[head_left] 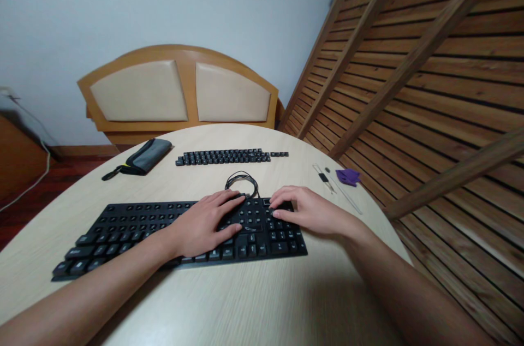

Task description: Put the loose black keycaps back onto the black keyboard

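Keyboard (158,220): lying on near side of table (229,302).
Left hand (207,223): spreading wide over keyboard, right of centre.
Right hand (292,207): curling narrowly above number pad (282,234); cannot tell whether holding anything.
Loose keycaps (225,157): lying in rows, far.
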The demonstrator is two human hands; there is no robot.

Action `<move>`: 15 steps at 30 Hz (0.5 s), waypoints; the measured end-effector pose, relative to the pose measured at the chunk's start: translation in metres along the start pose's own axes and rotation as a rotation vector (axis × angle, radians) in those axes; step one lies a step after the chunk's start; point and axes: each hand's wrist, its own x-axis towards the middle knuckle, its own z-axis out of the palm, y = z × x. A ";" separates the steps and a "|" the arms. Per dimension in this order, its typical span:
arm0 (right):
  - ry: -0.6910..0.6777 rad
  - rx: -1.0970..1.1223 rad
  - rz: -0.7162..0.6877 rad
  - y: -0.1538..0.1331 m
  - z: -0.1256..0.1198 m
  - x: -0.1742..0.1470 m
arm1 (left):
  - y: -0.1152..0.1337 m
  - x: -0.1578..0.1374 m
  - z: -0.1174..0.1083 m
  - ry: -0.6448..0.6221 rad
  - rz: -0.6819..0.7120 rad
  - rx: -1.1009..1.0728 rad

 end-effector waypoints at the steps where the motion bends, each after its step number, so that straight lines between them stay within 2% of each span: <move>1: -0.008 -0.028 -0.005 0.001 0.001 0.001 | 0.000 0.000 0.000 -0.001 -0.001 0.001; 15: 0.005 -0.348 0.024 -0.005 0.013 -0.002 | -0.003 -0.001 0.003 -0.006 -0.004 0.012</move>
